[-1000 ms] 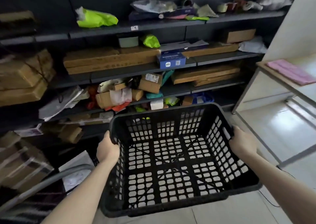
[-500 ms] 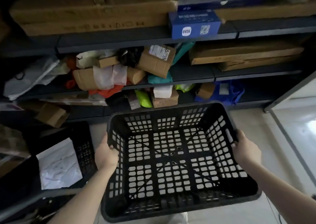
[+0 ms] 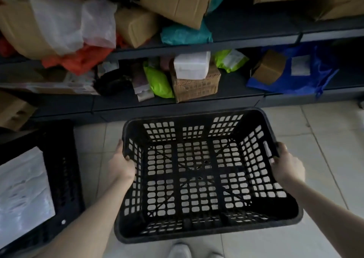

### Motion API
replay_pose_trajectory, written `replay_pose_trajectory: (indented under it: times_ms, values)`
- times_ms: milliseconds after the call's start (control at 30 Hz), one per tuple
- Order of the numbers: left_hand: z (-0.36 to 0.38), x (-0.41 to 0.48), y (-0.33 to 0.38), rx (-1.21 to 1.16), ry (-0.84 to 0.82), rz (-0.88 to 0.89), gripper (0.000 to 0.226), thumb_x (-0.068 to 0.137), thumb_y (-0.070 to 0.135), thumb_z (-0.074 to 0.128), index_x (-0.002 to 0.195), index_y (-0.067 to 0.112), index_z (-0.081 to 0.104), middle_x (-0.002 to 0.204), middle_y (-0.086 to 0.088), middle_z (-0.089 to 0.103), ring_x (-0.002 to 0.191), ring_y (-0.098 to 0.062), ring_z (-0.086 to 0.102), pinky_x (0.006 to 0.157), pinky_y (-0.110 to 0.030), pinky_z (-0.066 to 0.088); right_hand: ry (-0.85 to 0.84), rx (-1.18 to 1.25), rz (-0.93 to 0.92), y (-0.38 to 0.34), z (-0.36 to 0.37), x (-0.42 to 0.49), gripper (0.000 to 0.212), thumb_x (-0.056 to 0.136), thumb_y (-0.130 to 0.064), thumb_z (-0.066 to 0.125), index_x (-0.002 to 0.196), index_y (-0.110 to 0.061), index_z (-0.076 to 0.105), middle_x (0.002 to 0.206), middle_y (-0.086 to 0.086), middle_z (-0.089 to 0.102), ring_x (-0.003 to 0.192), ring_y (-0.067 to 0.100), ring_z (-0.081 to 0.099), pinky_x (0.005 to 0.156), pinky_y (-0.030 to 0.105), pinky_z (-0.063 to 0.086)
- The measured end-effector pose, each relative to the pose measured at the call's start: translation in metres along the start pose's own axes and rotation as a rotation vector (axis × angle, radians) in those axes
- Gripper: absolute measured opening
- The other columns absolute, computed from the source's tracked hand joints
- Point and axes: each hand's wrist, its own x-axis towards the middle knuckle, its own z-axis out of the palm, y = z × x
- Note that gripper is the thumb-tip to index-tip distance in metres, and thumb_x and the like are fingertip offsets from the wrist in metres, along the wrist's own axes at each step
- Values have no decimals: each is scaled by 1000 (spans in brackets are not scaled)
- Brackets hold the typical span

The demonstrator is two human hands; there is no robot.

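Above the tiled floor (image 3: 325, 139), near the low shelf (image 3: 177, 104), both hands are holding the black basket (image 3: 197, 117) level. Left hand (image 3: 121, 165) is gripping the left rim, fingers curled over it; right hand (image 3: 286, 164) is gripping the right rim likewise. Nothing is lying in the basket. Parcels are crowding the shelves beyond; a second crate (image 3: 59, 169) is sitting at left.

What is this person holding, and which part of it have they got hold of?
An empty black basket. The left hand grips the rim of its left side, the right hand the rim of its right side by the handle slot.
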Motion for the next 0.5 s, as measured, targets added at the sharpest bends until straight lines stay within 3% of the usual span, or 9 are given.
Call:
replay_pose_trajectory:
  times_ms: [67, 133, 333, 500]
  values:
    - [25, 16, -7, 2, 4, 8, 61, 95, -1, 43, 149, 23, 30, 130, -15, 59, 80, -24, 65, 62, -16, 55, 8, -5, 1, -2, 26, 19, 53, 85, 1, 46, 135, -13, 39, 96, 25, 68, 88, 43, 64, 65, 36, 41]
    - [45, 30, -17, 13, 11, 14, 61, 95, 1, 43, 150, 23, 28, 138, -11, 54, 104, -32, 63, 78, -33, 52, 30, -9, 11, -6, 46, 33, 55, 84, 0, 47, 136, -15, 38, 97, 25, 68, 89, 43, 64, 69, 38, 45]
    - [74, 60, -41, 18, 20, -3, 61, 94, -1, 42, 150, 19, 28, 139, -15, 53, 117, -37, 56, 92, -40, 47, 40, -8, 33, -18, 81, 44, 57, 84, 1, 47, 137, -17, 36, 102, 22, 68, 93, 40, 64, 72, 38, 47]
    - [83, 70, -55, 56, 17, 1, 62, 93, -1, 42, 150, 19, 28, 136, -16, 55, 115, -38, 57, 91, -46, 48, 12, -19, 46, -19, 100, 39, 59, 82, 6, 43, 137, -16, 35, 99, 20, 67, 90, 38, 64, 66, 36, 42]
